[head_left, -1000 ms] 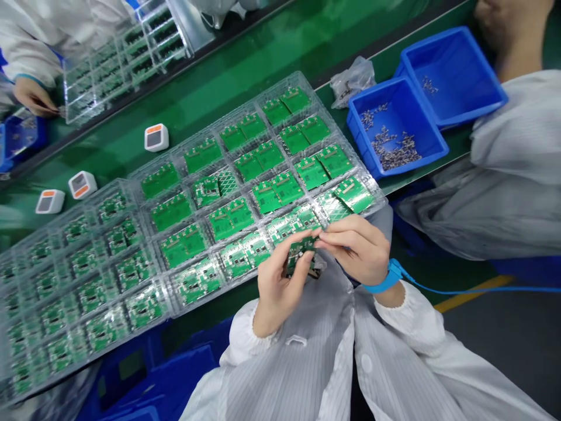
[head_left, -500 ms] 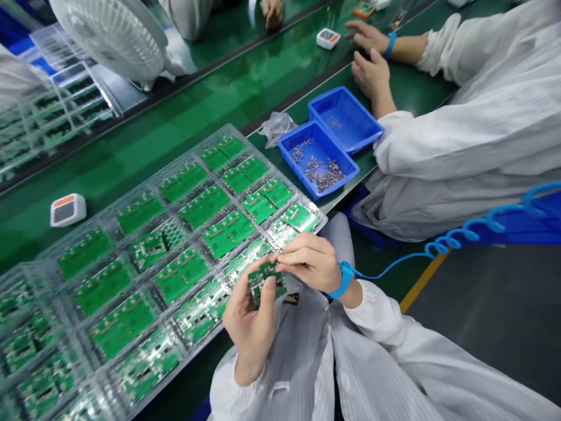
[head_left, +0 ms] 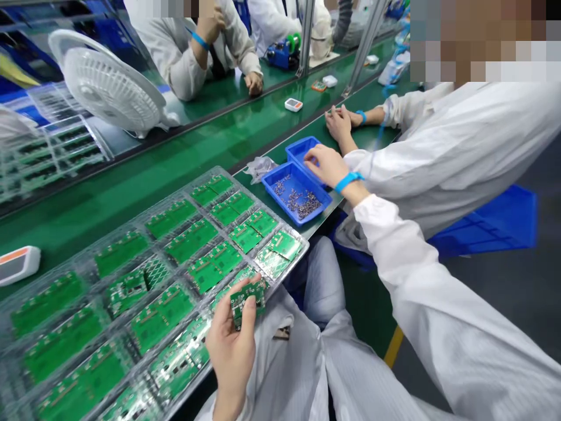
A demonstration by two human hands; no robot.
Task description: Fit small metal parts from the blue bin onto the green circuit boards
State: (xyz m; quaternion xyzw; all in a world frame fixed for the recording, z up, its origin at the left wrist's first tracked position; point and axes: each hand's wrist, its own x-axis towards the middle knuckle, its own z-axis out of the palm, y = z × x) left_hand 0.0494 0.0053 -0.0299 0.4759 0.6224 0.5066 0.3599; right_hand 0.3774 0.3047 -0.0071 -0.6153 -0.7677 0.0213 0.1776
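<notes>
My left hand (head_left: pixel 230 345) is closed round a small green circuit board (head_left: pixel 259 296), its thumb lying across the face. The board is tilted above the near edge of a clear plastic tray (head_left: pixel 305 245). My right hand (head_left: pixel 328 166), with a blue wrist strap, hovers over the two blue bins. Its fingers are loosely bent and a little apart, and I see nothing in them. The nearer blue bin (head_left: pixel 284 211) has many tiny metal parts in it. The farther blue bin (head_left: pixel 300 147) is partly hidden behind my right hand.
Green boards (head_left: pixel 214 266) fill the tray's compartments. A crumpled plastic bag (head_left: pixel 259 168) lies beside the bins. A white fan (head_left: pixel 109 88) and an orange-and-white device (head_left: pixel 20 264) stand to the left. A co-worker's hands (head_left: pixel 339 126) rest on the bench beyond the bins.
My right hand has left the circuit board and moved up and away to above the blue bins. My left hand keeps the board. The camera view has tilted up.
</notes>
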